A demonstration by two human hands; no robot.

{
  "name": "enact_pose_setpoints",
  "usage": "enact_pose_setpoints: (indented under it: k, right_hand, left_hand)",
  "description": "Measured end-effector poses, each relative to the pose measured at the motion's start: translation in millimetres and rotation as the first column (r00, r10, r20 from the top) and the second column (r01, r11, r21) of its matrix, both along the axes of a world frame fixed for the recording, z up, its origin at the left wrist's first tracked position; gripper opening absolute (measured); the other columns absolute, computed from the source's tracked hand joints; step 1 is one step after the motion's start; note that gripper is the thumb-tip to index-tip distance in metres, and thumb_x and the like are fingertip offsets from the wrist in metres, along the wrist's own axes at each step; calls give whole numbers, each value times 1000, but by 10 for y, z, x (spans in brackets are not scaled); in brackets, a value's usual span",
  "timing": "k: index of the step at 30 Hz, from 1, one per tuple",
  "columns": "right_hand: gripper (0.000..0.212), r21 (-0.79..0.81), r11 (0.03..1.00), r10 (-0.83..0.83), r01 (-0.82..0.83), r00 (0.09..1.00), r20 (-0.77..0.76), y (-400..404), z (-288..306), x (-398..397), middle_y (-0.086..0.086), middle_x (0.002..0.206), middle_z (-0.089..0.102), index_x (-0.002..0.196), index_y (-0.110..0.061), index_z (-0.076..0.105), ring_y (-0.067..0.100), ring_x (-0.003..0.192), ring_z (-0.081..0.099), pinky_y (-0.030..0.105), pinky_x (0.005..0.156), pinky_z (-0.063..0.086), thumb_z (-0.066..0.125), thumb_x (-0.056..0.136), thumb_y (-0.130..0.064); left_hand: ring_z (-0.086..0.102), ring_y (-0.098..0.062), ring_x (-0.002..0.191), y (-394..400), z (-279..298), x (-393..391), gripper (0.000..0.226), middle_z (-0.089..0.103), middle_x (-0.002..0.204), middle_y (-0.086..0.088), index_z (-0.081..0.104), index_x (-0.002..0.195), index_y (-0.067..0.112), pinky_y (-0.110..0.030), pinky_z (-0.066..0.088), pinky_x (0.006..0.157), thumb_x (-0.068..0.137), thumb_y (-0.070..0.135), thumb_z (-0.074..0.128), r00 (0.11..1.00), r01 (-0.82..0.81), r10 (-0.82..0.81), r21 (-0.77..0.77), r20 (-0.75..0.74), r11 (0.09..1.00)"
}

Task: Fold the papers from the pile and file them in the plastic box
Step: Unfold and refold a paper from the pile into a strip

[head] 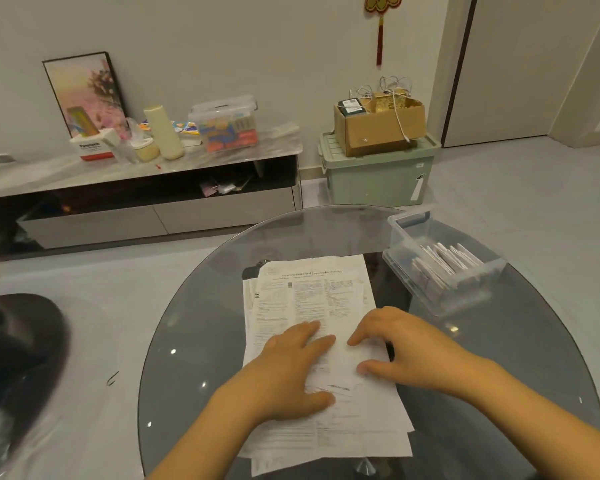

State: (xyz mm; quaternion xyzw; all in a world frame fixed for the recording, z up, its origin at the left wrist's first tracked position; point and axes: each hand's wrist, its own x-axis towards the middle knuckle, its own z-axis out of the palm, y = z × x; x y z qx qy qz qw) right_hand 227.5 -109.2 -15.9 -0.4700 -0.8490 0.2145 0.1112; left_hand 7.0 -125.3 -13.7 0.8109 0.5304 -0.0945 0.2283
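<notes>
A pile of printed papers lies in the middle of the round glass table. My left hand rests flat on the top sheet, fingers straight and pointing right. My right hand lies on the same sheet's right side, with fingers stretched left and the thumb below. The fingertips of both hands nearly meet. A clear plastic box stands at the table's right, past my right hand. It holds several folded papers standing on edge.
A low TV cabinet with a clear storage tub, bottles and a framed picture runs along the far wall. A green bin carrying a cardboard box stands on the floor behind the table. A dark round seat is at left.
</notes>
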Motion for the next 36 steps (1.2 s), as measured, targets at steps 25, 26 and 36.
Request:
enact_pose_setpoints:
  k: [25, 26, 36]
  right_hand:
    - [11, -77, 990, -138, 120, 946, -295, -6, -65, -10, -14, 87, 66, 88, -27, 60, 13, 81, 61, 37, 70, 53, 52, 91, -35]
    - [7, -95, 987, -156, 133, 934, -320, -8, -74, -23, -13, 88, 66, 87, -28, 58, 12, 82, 62, 37, 71, 53, 55, 90, -33]
    - [59, -169, 959, -273, 229, 907, -320, -15, -144, -182, -12, 85, 53, 130, -43, 30, 4, 75, 54, 13, 66, 44, 65, 85, -30]
  left_hand:
    - [59, 0, 89, 88, 155, -70, 20, 65, 97, 18, 69, 97, 30, -23, 50, 82, 92, 41, 53, 877, -197, 182, -14, 444, 980]
    - [59, -4, 78, 95, 162, -71, 20, 66, 85, 14, 68, 86, 27, -25, 50, 74, 92, 40, 53, 854, -215, 209, -41, 477, 976]
    - [45, -1, 57, 175, 57, -26, 18, 56, 70, 13, 56, 75, 24, -9, 35, 51, 90, 32, 60, 786, -419, 346, 29, 512, 908]
